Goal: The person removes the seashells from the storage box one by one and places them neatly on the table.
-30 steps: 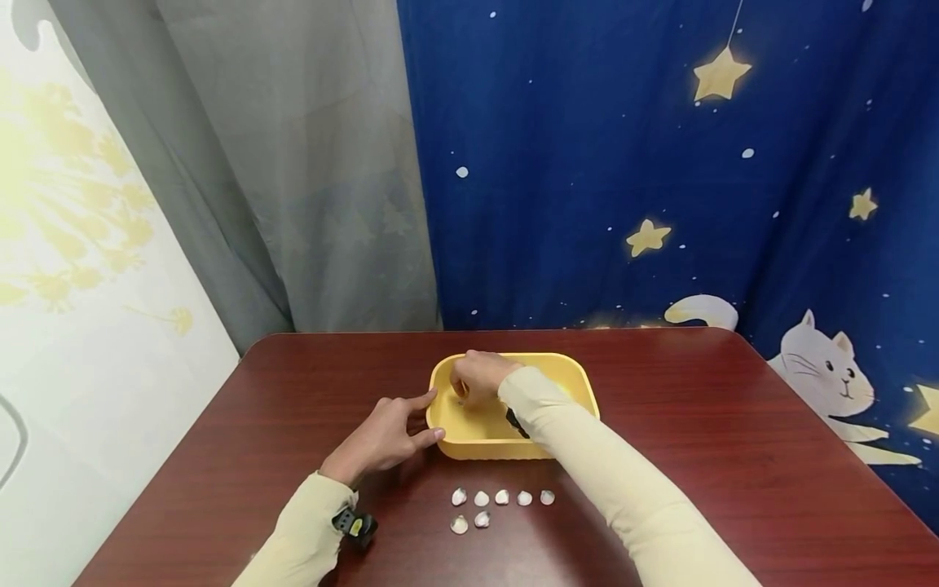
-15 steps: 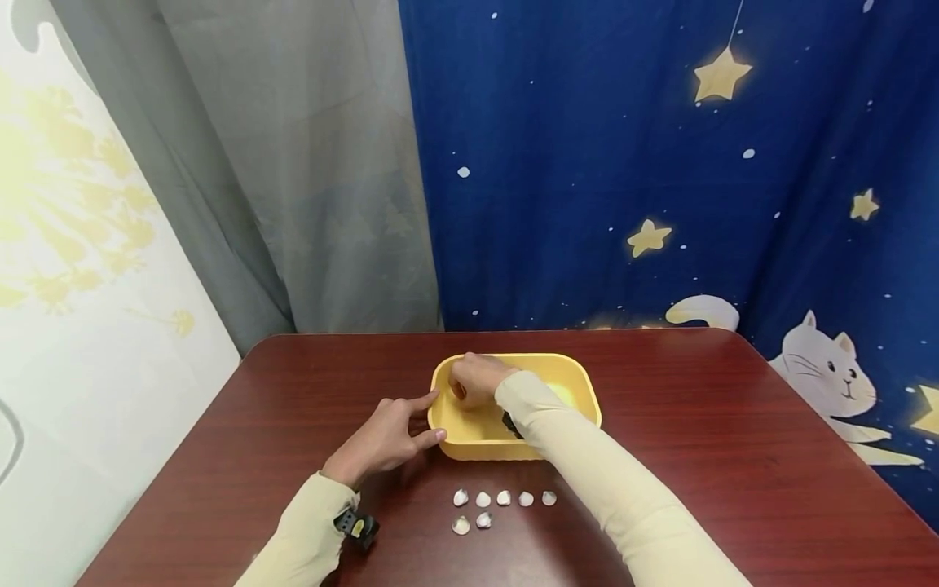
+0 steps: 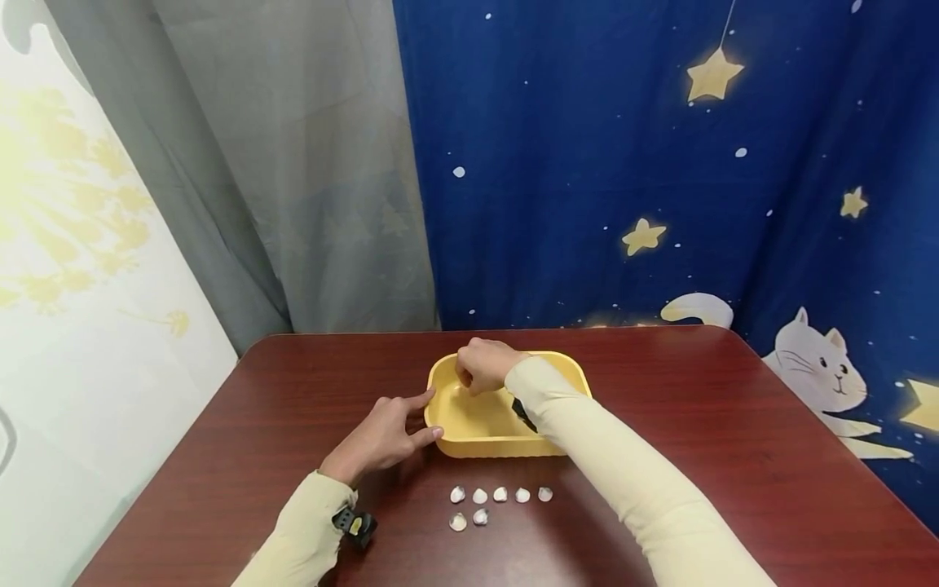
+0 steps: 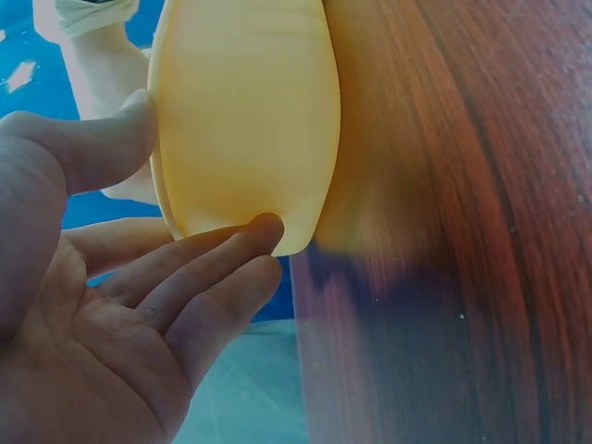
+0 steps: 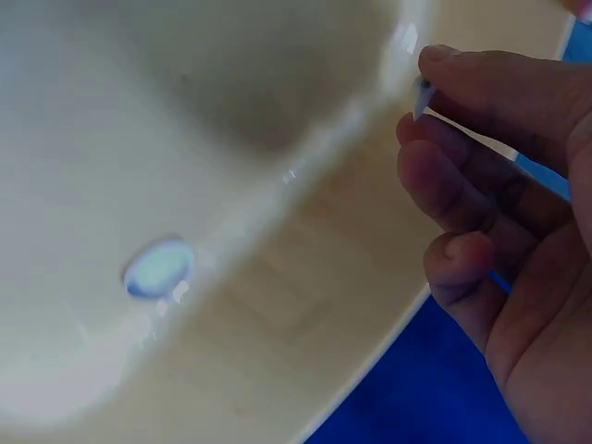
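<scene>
A yellow plastic basin (image 3: pixel 499 447) stands on the table. My left hand (image 3: pixel 381 436) rests against its left end; in the left wrist view the thumb touches the rim and the fingertips touch the outer wall, fingers fairly straight. My right hand (image 3: pixel 487 365) is over the left part of the basin, near the far rim. In the right wrist view, its thumb and forefinger pinch a small pale shell (image 5: pixel 422 97), seen nearly edge-on. A whitish oval shell (image 5: pixel 159 268) lies on the basin floor. Several small white shells (image 3: pixel 500 494) lie before the basin in two rows.
The dark red wooden table (image 3: pixel 330 367) reaches back to a grey curtain (image 3: pixel 345 204) and a blue star-patterned curtain (image 3: pixel 543 179). My right forearm crosses the basin's near right side. A black wrist camera (image 3: pixel 355 526) sits on the left sleeve.
My right hand dips slightly in the basin at its left end, then lifts a little toward the far rim. My left hand stays against the basin; the shell rows stay put.
</scene>
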Available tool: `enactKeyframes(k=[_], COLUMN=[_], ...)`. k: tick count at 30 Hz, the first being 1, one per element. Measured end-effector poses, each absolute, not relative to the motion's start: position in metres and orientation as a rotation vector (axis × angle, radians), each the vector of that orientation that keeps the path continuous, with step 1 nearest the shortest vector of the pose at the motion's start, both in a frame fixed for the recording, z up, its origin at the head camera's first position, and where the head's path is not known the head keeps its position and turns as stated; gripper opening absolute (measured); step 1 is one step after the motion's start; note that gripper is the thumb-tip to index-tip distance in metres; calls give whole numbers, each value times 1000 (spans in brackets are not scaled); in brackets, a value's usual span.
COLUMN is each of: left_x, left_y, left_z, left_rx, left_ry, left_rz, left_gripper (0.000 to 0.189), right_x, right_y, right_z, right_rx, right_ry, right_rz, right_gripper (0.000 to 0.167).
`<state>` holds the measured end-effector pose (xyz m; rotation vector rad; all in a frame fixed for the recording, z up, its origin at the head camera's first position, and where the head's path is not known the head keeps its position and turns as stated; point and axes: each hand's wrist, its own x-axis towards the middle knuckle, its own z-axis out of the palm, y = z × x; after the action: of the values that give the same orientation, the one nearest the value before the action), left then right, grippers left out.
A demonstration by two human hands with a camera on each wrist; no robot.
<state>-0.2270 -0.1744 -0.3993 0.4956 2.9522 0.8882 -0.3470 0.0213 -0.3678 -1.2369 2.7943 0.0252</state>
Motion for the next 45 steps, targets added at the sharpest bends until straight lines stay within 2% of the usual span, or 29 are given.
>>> enactKeyframes(k=[3, 9, 15, 23, 37, 45], left_x=[-228, -231, -234, -233, -233, -230], left_y=[-175, -177, -177, -178, -176, -176], left_z=[-399, -396, -396, -394, -394, -398], left_rx=[495, 495, 482, 492, 448, 495], left_ry=[2947, 2942, 2917, 2926, 2891, 2904], left_rz=[889, 884, 880, 870, 865, 882], left_gripper=[67, 68, 69, 70, 71, 70], right_x=[-343, -334, -318, -277, -225, -204], right_y=[27, 41, 58, 80, 91, 90], right_z=[-356, -341, -336, -338, -361, -387], right_rx=[-1251, -1312, -1344, -1382, -1538, -1607], right_ry=[2763, 2732, 2704, 2670, 2490, 2547], right_rz=[-19, -141, -326, -577, -743, -440], right_gripper=[18, 1, 6, 7, 4, 8])
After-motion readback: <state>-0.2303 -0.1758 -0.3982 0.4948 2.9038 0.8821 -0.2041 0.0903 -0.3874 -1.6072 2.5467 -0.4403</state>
